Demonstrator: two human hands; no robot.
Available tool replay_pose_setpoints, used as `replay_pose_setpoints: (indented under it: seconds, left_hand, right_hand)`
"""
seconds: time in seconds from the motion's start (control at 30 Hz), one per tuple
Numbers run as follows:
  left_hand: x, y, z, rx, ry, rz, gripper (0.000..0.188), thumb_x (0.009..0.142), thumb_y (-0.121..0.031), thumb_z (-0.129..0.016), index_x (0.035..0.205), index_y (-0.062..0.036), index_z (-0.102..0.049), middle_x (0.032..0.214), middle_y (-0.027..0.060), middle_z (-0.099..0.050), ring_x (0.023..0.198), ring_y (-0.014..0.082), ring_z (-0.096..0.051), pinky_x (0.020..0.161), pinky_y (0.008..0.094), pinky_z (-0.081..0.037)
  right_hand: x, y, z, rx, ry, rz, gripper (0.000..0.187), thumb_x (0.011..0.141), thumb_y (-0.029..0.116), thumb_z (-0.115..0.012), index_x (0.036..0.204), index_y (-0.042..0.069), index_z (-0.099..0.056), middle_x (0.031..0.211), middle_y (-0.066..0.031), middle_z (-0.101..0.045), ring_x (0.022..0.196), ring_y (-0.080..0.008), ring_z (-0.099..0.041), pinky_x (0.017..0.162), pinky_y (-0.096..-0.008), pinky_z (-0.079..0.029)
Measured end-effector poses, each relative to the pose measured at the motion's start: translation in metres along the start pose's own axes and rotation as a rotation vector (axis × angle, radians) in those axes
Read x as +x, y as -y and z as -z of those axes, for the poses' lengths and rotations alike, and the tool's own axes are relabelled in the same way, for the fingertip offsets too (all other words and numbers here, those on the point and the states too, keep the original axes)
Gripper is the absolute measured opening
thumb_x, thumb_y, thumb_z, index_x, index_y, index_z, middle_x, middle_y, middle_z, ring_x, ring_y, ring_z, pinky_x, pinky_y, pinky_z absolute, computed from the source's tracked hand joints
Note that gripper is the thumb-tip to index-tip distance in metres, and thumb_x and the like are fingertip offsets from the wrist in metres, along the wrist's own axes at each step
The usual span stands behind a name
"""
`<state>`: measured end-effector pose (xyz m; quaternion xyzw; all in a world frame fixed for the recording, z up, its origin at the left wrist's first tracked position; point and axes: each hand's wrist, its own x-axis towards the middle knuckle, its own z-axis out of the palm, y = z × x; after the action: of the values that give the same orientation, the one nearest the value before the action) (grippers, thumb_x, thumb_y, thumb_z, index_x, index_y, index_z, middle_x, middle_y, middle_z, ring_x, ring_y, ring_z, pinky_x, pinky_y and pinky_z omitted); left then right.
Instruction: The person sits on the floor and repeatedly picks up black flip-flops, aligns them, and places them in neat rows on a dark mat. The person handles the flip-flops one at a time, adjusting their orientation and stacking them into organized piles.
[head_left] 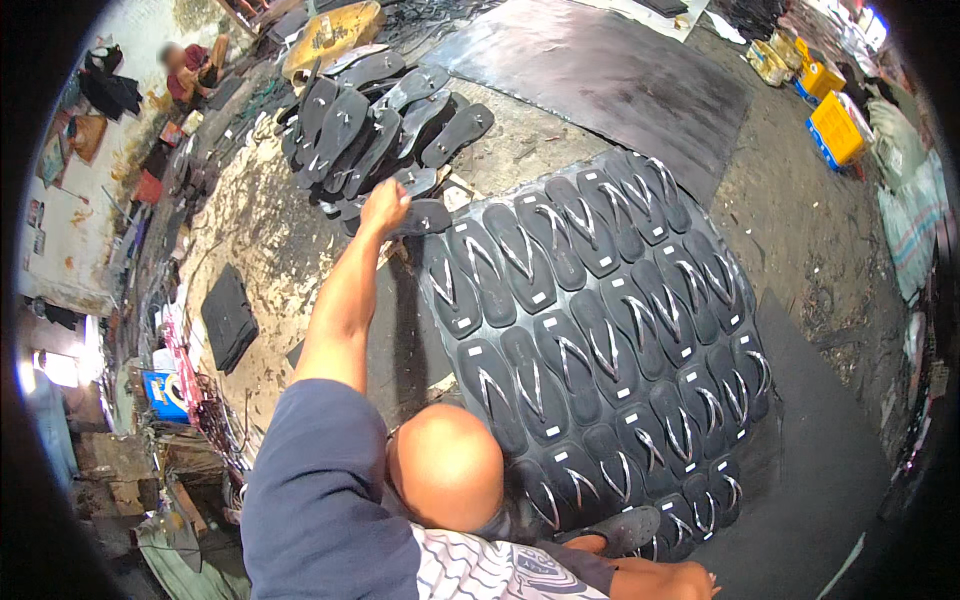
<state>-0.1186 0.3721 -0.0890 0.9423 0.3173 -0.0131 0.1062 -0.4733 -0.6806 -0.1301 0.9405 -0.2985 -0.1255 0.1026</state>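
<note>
My left hand (384,208) reaches out to the near edge of a heap of black sandals (343,122). Its fingers are closed at a dark sandal (425,217) that sticks out to the right of the hand; the exact grip is partly hidden. To the right, rows of black flip-flops (598,340) with shiny, patterned straps and small white labels cover a dark sheet. My right hand (690,580) is low at the bottom edge, beside the nearest row. Its fingers are mostly hidden, and nothing shows in it.
My bent knee (445,468) and a sandalled foot (630,530) border the rows. A large dark sheet (610,70) lies beyond. Yellow crates (838,128) stand at the right. Stacked black pieces (229,318) lie at the left. Another person (190,75) sits far left.
</note>
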Motion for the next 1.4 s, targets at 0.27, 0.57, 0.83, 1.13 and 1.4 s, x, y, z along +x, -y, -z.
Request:
replay_pose_setpoints:
  seconds: [0.27, 0.57, 0.83, 1.13, 1.4]
  left_hand:
    - [-0.02, 0.028, -0.058, -0.048, -0.437, -0.35, 0.041, 0.081, -0.027, -0.073, 0.113, -0.0009, -0.065, 0.111, 0.0204, -0.067, 0.105, 0.0409, -0.06, 0.09, 0.0511, -0.047]
    - [0.046, 0.018, -0.008, 0.013, 0.352, 0.014, 0.1, 0.07, -0.022, -0.083, 0.155, -0.0114, -0.032, 0.146, 0.0246, -0.05, 0.137, 0.0436, -0.044, 0.117, 0.0478, -0.035]
    - [0.037, 0.027, 0.042, -0.064, -0.502, -0.355, 0.046, 0.079, -0.015, -0.075, 0.12, -0.0035, -0.058, 0.119, 0.0218, -0.064, 0.112, 0.0405, -0.058, 0.094, 0.05, -0.044]
    - [-0.171, -0.276, 0.151, -0.779, 0.458, -1.104, 0.063, 0.083, -0.032, -0.077, 0.129, 0.0011, -0.048, 0.103, 0.0285, -0.068, 0.096, 0.043, -0.069, 0.086, 0.0462, -0.054]
    - [-0.229, -0.353, 0.168, -1.298, 0.855, -1.061, 0.051, 0.088, -0.029, -0.082, 0.121, -0.002, -0.054, 0.108, 0.0066, -0.064, 0.104, 0.0142, -0.063, 0.088, 0.0349, -0.053]
  right_hand:
    - [0.05, 0.191, 0.186, 0.159, -0.337, 0.255, 0.037, 0.103, 0.027, -0.05, 0.127, 0.002, -0.064, 0.148, -0.0335, -0.043, 0.138, -0.048, -0.041, 0.113, -0.0566, -0.033]
    - [0.022, 0.326, 0.284, 0.479, -0.323, 0.598, 0.044, 0.101, 0.03, -0.058, 0.139, 0.009, -0.057, 0.162, -0.0269, -0.022, 0.142, -0.0468, -0.031, 0.117, -0.0521, -0.031]
    - [0.021, 0.329, 0.292, 0.623, -0.308, 0.583, 0.044, 0.094, 0.028, -0.069, 0.133, 0.008, -0.061, 0.157, -0.0266, -0.034, 0.142, -0.045, -0.035, 0.116, -0.053, -0.033]
    - [-0.029, 0.524, 0.441, 1.186, 0.39, 1.18, 0.075, 0.094, 0.034, -0.074, 0.153, 0.006, -0.038, 0.146, -0.0163, -0.052, 0.132, -0.0253, -0.053, 0.11, -0.042, -0.043]
    - [-0.037, 0.466, 0.455, 1.406, 0.364, 1.162, 0.054, 0.094, 0.025, -0.076, 0.137, 0.001, -0.055, 0.124, -0.0047, -0.065, 0.113, -0.0122, -0.058, 0.097, -0.0322, -0.049]
